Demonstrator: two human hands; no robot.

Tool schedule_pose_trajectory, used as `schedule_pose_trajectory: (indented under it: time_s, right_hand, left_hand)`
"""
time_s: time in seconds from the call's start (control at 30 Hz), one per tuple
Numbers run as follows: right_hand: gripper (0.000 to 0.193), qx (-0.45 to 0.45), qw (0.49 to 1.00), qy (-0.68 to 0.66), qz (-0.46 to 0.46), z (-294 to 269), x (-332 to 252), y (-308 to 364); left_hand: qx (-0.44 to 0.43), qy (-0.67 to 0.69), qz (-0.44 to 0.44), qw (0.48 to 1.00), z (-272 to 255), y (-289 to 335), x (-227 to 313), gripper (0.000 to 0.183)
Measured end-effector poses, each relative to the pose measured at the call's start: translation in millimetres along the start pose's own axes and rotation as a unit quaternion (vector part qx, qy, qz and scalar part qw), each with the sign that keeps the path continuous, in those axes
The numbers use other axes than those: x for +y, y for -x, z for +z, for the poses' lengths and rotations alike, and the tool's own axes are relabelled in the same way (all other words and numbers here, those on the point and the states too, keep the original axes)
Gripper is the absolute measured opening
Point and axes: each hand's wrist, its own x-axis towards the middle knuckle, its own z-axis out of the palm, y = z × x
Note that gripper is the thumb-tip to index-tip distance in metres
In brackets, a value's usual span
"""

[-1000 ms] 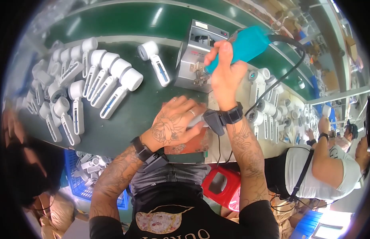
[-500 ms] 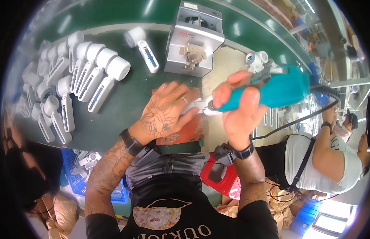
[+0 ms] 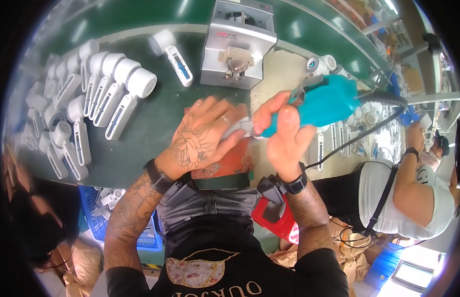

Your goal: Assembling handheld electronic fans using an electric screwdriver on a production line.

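Observation:
My left hand (image 3: 200, 136) is closed over a white plastic piece (image 3: 240, 128), pressing it down above a red pad (image 3: 222, 166) on the green table. Most of that piece is hidden under my fingers and palm. A teal corded electric screwdriver (image 3: 321, 104) lies sideways in the grip of my right hand (image 3: 287, 141). Its nose points left, close to the end of the white piece beside my left thumb. Whether the bit touches a screw cannot be seen.
Several white shower-head-shaped units (image 3: 121, 99) lie along the table's left; a single one (image 3: 175, 59) lies farther back. A grey metal machine (image 3: 237, 44) stands ahead. More units and a co-worker (image 3: 388, 198) are at right. Below the table edge sits a blue basket (image 3: 96, 222).
My right hand and the screwdriver have shifted left, nearer the white piece. My left hand keeps its hold. The whole view has moved slightly.

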Motion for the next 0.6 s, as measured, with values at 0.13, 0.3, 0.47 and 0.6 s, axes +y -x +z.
schedule_pose_trajectory:
  time_s: [0.13,0.3,0.47,0.6]
  right_hand:
    - [0.037,-0.006,1.000,0.015,-0.017,2.0,-1.8,-6.0]
    - [0.029,0.017,0.999,-0.037,0.016,-5.4,1.1,11.5]
    - [0.038,0.084,0.990,-0.095,0.064,3.9,-16.3,28.4]
    - [0.057,0.161,0.940,-0.299,0.025,-3.8,-42.5,56.3]
  left_hand:
    - [-0.019,-0.004,-0.007,1.000,-8.7,-7.1,1.5,0.039]
    - [0.007,-0.022,0.009,1.000,2.1,-0.7,10.2,0.044]
    - [0.048,-0.096,0.096,0.990,-2.1,21.6,18.4,0.038]
    - [0.014,-0.109,0.080,0.991,-14.4,43.0,31.7,0.035]
